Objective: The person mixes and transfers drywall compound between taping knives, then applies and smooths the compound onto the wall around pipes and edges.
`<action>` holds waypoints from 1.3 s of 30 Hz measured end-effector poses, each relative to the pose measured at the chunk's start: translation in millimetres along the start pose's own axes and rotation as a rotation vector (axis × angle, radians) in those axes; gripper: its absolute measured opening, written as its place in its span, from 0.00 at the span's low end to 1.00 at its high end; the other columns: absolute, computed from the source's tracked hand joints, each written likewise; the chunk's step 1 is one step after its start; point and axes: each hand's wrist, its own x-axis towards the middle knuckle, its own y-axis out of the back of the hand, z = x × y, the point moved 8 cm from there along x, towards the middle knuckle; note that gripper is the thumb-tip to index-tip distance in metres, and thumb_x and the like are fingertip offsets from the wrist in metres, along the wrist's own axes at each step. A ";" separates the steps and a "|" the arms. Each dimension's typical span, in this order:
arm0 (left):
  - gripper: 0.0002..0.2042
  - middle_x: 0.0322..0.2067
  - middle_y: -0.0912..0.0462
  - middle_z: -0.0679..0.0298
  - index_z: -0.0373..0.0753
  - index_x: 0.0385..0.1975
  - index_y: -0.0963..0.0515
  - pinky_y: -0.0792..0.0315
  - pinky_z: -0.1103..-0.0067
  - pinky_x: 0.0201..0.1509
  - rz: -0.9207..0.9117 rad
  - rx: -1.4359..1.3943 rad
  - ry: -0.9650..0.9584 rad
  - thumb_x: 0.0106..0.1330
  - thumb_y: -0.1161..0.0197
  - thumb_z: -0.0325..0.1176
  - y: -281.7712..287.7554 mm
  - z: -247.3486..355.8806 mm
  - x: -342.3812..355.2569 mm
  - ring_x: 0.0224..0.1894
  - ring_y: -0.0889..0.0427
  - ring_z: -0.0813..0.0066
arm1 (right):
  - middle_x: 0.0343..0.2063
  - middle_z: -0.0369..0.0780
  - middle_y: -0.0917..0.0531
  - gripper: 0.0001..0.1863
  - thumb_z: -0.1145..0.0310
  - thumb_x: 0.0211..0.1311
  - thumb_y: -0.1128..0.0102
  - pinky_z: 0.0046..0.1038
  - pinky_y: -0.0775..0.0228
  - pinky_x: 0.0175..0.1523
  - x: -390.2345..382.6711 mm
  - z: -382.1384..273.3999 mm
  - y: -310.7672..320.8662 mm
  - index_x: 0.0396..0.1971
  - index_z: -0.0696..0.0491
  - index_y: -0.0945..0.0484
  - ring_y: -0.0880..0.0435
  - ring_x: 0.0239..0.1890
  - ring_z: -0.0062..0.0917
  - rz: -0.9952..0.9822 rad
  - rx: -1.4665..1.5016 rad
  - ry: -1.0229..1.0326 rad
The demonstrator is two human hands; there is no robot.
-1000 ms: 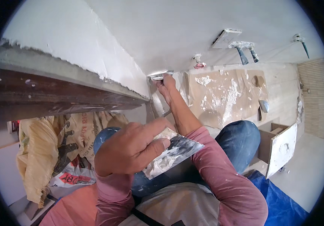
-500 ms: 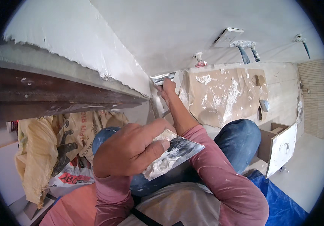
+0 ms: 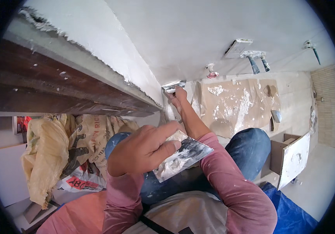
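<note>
My left hand (image 3: 138, 150) pinches a flat metal putty blade (image 3: 194, 153) over my lap. White paste (image 3: 171, 167) lies along its near part, and grey smears darken its face. My right hand (image 3: 180, 94) reaches forward, closed on a second metal putty blade (image 3: 175, 84). That blade lies low in the corner where the white wall (image 3: 175, 43) meets the left-hand wall face (image 3: 109, 39). My right fingers are partly hidden behind the hand.
Brown cardboard (image 3: 228, 113) with white splatter covers floor ahead. Pipe fittings (image 3: 253, 64) and a red-ended stub (image 3: 211, 74) jut from the wall. A dark wooden frame (image 3: 58, 84) runs along the left, above woven sacks (image 3: 46, 148). A wooden box (image 3: 294, 160) stands right, near blue tarp (image 3: 288, 210).
The whole view has shifted slightly, so surroundings sit lower and farther right. In the corner, the right-hand blade appears at a changed angle. My left hand still holds its loaded blade.
</note>
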 end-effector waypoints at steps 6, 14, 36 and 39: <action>0.11 0.22 0.24 0.48 0.36 0.45 0.27 0.34 0.62 0.34 -0.037 -0.084 -0.127 0.69 0.41 0.35 -10.4 27.2 16.4 0.28 0.23 0.48 | 0.50 0.48 0.22 0.14 0.73 0.72 0.59 0.48 0.20 0.55 -45.1 -61.1 -29.1 0.53 0.59 0.31 0.20 0.53 0.41 -0.138 -0.057 0.176; 0.10 0.25 0.23 0.46 0.33 0.43 0.27 0.33 0.65 0.34 -0.036 -0.143 -0.127 0.68 0.43 0.32 -12.7 27.6 14.0 0.30 0.21 0.46 | 0.50 0.49 0.24 0.14 0.72 0.72 0.60 0.47 0.26 0.61 -149.2 -99.4 -116.1 0.51 0.63 0.32 0.23 0.54 0.42 -0.173 0.237 0.104; 0.11 0.24 0.21 0.53 0.37 0.46 0.25 0.32 0.72 0.31 -0.055 -0.031 -0.065 0.68 0.43 0.33 -11.2 19.1 14.6 0.26 0.20 0.59 | 0.32 0.46 0.25 0.09 0.79 0.61 0.52 0.36 0.27 0.15 -14.4 -66.5 55.6 0.41 0.65 0.34 0.21 0.25 0.33 0.178 -0.033 0.220; 0.11 0.25 0.21 0.52 0.39 0.46 0.24 0.32 0.71 0.31 -0.069 0.050 -0.013 0.68 0.43 0.35 -9.2 19.8 16.4 0.26 0.21 0.55 | 0.32 0.46 0.25 0.10 0.79 0.61 0.52 0.35 0.27 0.15 0.2 -69.3 55.5 0.42 0.65 0.35 0.21 0.24 0.33 0.196 -0.098 0.193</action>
